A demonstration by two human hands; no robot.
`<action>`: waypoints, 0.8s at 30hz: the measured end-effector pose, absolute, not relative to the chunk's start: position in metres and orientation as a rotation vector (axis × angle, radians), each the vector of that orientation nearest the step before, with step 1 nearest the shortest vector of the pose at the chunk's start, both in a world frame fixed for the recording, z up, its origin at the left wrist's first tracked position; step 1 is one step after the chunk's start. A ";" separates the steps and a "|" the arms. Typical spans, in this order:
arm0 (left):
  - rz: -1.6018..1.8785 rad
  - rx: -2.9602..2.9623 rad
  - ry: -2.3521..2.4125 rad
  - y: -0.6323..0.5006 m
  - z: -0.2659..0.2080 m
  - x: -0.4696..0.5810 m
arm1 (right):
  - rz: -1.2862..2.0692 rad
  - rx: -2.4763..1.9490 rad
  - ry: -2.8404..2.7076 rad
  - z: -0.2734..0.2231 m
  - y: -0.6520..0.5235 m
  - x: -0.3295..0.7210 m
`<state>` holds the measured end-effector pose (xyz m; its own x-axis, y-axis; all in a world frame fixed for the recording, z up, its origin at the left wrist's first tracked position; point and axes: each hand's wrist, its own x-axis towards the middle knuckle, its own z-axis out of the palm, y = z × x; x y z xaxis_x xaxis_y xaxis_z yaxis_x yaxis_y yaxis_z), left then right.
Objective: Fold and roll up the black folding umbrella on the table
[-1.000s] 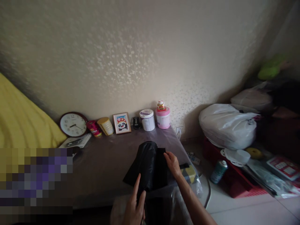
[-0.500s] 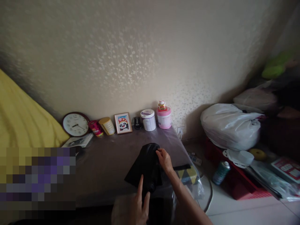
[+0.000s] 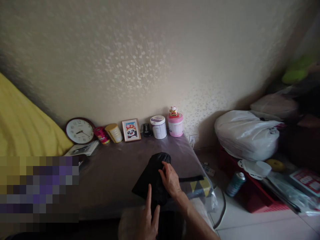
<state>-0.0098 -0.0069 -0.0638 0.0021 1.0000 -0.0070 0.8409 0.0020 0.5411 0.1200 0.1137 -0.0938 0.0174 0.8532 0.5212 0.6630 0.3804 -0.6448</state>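
1. Black and soft-looking is the fabric bundle (image 3: 147, 183), which is at the near edge of the table (image 3: 110, 173), in front of the person; whether it rests on the surface or is lifted above it, I cannot tell.
2. The left hand (image 3: 149, 223) holds the lower end of the bundle between forefinger and thumb. The forefinger is stretched straight along the fabric, and the other fingers are hidden.
3. The right hand (image 3: 172, 180) lies over the right side of the bundle, with bent fingers and the fingertips touching the fabric. If it pinches a fold or only presses, I cannot tell.
4. A dark strip (image 3: 192, 179) lies on the table to the right of the right hand.
5. Along the wall, from left to right, stand a round clock (image 3: 80, 131), a magenta can (image 3: 101, 135), a yellow-topped container (image 3: 114, 133), a framed panda picture (image 3: 131, 130), a small black object (image 3: 147, 130), a white tub (image 3: 158, 127) and a pink-lidded tub (image 3: 175, 125) with a cat figurine (image 3: 173, 111) on its lid.
6. On the floor at the right, a spray can (image 3: 235, 184) stands just beside a red crate (image 3: 252, 200), and a stuffed white bag (image 3: 247, 135) is above this crate.
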 end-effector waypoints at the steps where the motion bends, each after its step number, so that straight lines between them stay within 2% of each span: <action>1: 0.566 1.906 1.880 -0.007 -0.063 -0.010 | 0.206 -1.324 -1.748 -0.094 0.110 0.118; 7: 0.588 1.937 1.785 -0.004 -0.059 -0.012 | 0.117 -1.241 -1.863 -0.093 0.092 0.114; 13: 0.646 1.949 1.778 -0.003 -0.068 -0.015 | 0.212 -1.077 -1.884 -0.096 0.078 0.118; 24: 0.792 1.914 1.629 0.002 -0.088 -0.012 | 0.367 -1.042 -1.819 -0.109 0.051 0.118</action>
<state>-0.0119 0.0017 -0.0884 0.1144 0.9874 0.1092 0.6960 -0.1580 0.7004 0.1184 0.0514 -0.1093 -0.1622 0.7863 0.5962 0.4932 0.5879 -0.6412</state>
